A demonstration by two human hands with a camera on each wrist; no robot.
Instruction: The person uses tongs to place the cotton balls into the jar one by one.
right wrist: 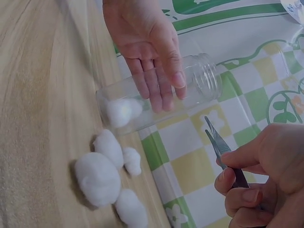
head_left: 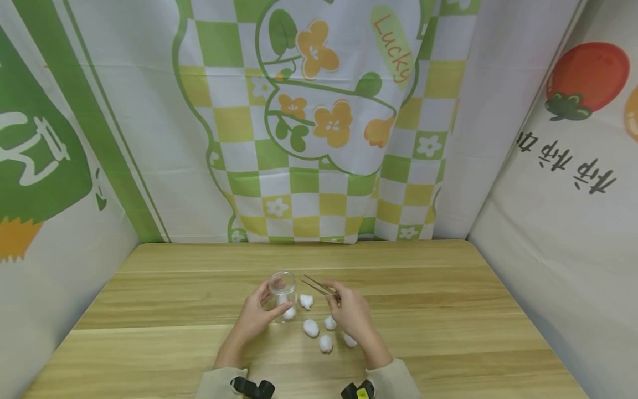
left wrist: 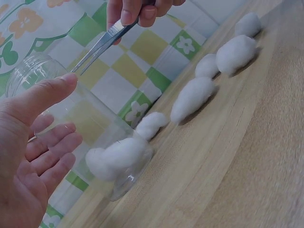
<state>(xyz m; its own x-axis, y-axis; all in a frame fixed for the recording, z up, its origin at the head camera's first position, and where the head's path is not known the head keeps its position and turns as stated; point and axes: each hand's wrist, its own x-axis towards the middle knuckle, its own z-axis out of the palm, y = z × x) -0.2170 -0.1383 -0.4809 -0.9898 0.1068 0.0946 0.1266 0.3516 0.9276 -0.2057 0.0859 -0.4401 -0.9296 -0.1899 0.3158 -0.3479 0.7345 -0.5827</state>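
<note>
A clear, open-topped jar stands upright on the table, its threaded mouth showing in both wrist views. My left hand holds it from the left, thumb on the near side and fingers behind it. White cotton balls lie at the bottom of the jar. To the right, my right hand pinches metal tweezers between thumb and fingers. Their tips are apart with nothing between them, pointing toward the jar just right of its mouth. Several loose cotton balls lie between the jar and my right forearm.
The wooden table carries all of this. A green and yellow checked cloth hangs behind its far edge, and printed sheets hang at the sides. One cotton ball is partly hidden by my right wrist.
</note>
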